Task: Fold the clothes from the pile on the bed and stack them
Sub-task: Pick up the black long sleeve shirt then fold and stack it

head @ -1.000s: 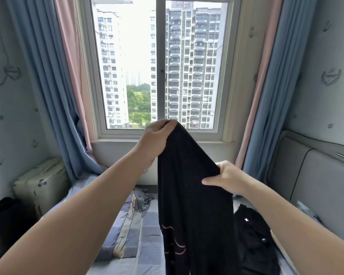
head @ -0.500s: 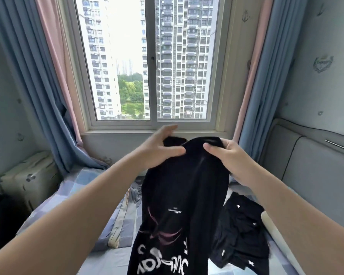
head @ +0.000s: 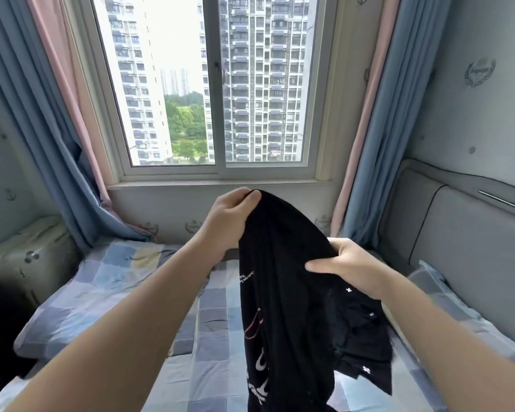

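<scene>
A black garment [head: 283, 292] with pink and white print hangs in the air over the bed [head: 214, 367]. My left hand [head: 229, 215] pinches its top edge, held highest. My right hand [head: 342, 263] grips the cloth lower down on its right side, thumb across the front. Behind the hanging garment, on the bed at the right, lies another black piece of clothing [head: 366, 343] with small white crosses, partly hidden.
The bed has a blue and grey checked sheet and a folded checked quilt [head: 101, 292] at the left. A grey padded headboard [head: 458, 233] runs along the right. A pale box [head: 30, 254] stands at the left by the curtain, with the window wall beyond.
My hands, close together at the garment's top half a second ago, have moved apart: the left stays high, the right has slid down the right side. The view has dropped slightly.
</scene>
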Demonstrator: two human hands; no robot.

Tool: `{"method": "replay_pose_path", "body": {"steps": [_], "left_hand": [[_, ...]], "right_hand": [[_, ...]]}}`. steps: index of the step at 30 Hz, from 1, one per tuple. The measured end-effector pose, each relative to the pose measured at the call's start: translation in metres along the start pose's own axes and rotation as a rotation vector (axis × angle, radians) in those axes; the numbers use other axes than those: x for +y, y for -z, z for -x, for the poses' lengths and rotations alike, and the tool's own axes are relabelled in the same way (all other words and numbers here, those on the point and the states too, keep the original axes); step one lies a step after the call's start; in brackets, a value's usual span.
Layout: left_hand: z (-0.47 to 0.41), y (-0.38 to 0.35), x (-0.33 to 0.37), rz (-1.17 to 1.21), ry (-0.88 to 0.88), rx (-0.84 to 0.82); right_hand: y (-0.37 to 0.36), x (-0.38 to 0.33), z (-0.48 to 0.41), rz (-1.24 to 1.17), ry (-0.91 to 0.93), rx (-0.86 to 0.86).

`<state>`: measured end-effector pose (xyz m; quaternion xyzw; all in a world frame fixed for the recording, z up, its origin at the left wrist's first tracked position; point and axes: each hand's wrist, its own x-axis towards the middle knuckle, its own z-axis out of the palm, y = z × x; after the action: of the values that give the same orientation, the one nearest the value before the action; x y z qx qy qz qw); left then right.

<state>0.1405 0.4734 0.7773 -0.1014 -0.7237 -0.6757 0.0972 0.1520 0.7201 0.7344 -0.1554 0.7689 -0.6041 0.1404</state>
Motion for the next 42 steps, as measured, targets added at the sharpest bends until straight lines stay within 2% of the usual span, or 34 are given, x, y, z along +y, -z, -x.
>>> {"method": "replay_pose_path", "body": {"steps": [3, 7, 11, 13, 15, 19, 21, 22, 27, 34, 42], "left_hand": [[-0.008, -0.001, -0.004, 0.030, 0.000, 0.127], [-0.017, 0.011, -0.032, 0.019, 0.095, 0.302], [-0.012, 0.008, -0.066, -0.015, 0.175, 0.342], [-0.003, -0.002, -0.081, -0.126, 0.187, 0.236], [0.010, -0.012, -0.097, -0.229, 0.239, 0.058], [0.045, -0.028, -0.126, -0.231, 0.319, -0.453], [0.065, -0.043, -0.140, -0.237, 0.364, -0.640], [0.074, -0.050, -0.150, -0.254, 0.374, -0.661], [0.098, -0.058, -0.186, -0.353, 0.338, -0.529], [0.104, -0.057, -0.191, -0.422, 0.335, -0.453], [0.101, -0.052, -0.175, -0.326, 0.377, -0.531]], "right_hand": [[-0.007, 0.032, 0.010, 0.010, -0.108, 0.025], [-0.007, 0.073, 0.024, -0.093, -0.125, 0.148], [-0.018, 0.096, 0.038, -0.190, -0.125, 0.193], [-0.026, 0.098, 0.037, -0.313, -0.072, 0.300], [-0.032, 0.094, 0.033, -0.367, -0.018, 0.388], [-0.045, 0.086, 0.030, -0.338, 0.051, 0.367], [-0.051, 0.084, 0.030, -0.328, 0.053, 0.355], [-0.053, 0.083, 0.030, -0.331, 0.050, 0.352], [-0.045, 0.085, 0.032, -0.359, 0.022, 0.393], [-0.021, 0.106, 0.046, -0.362, -0.045, 0.451], [-0.008, 0.102, 0.050, -0.344, -0.011, 0.439]]}}
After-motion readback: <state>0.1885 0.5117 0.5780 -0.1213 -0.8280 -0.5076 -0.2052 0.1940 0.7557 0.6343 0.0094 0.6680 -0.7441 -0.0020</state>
